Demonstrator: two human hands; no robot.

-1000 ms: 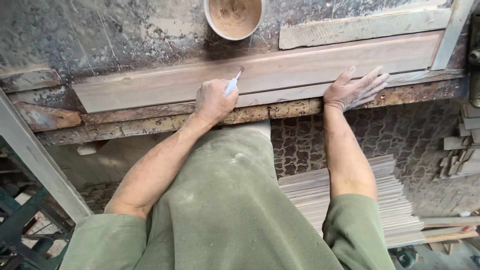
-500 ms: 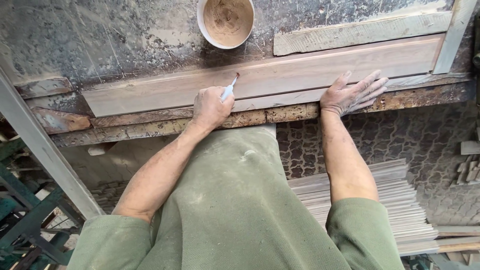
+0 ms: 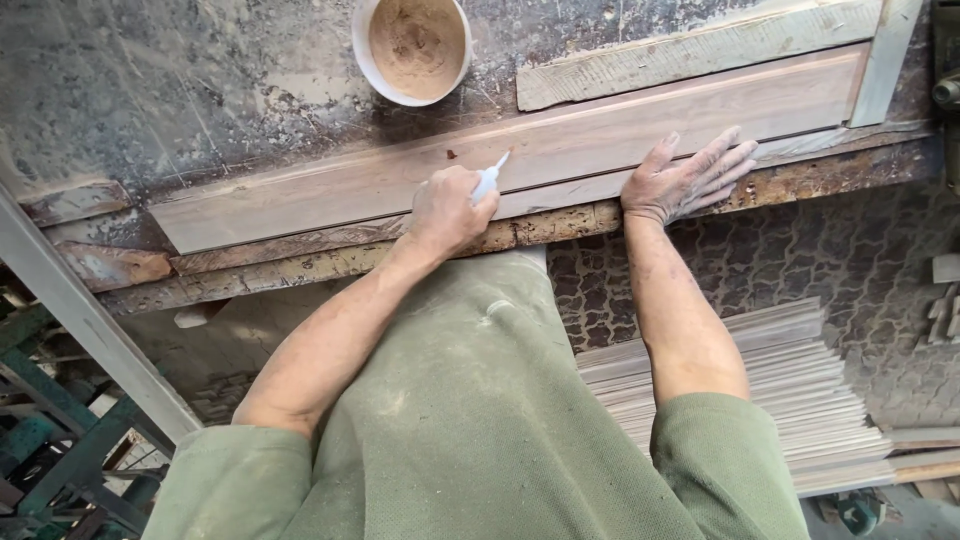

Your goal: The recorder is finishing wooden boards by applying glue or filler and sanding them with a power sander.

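Observation:
A long brown wooden board (image 3: 350, 190) lies across the worn workbench (image 3: 180, 90). My left hand (image 3: 448, 210) grips a small white tube (image 3: 490, 179) whose nozzle points at the board just right of a small dark spot (image 3: 451, 154). My right hand (image 3: 683, 177) lies flat with fingers spread on the board's near edge, further right. A white bowl of tan sawdust (image 3: 415, 45) stands on the bench behind the board.
A rough grey plank (image 3: 690, 50) lies behind the board's right end, with a pale strip (image 3: 882, 60) crossing at the right. A stack of thin wooden slats (image 3: 800, 400) sits on the patterned floor at lower right. A grey metal bar (image 3: 80, 320) slants at left.
The tube's tip has lifted off the dark spot and moved to the right of it. The view has shifted, so the bowl and board appear further left. My right hand stays flat on the board.

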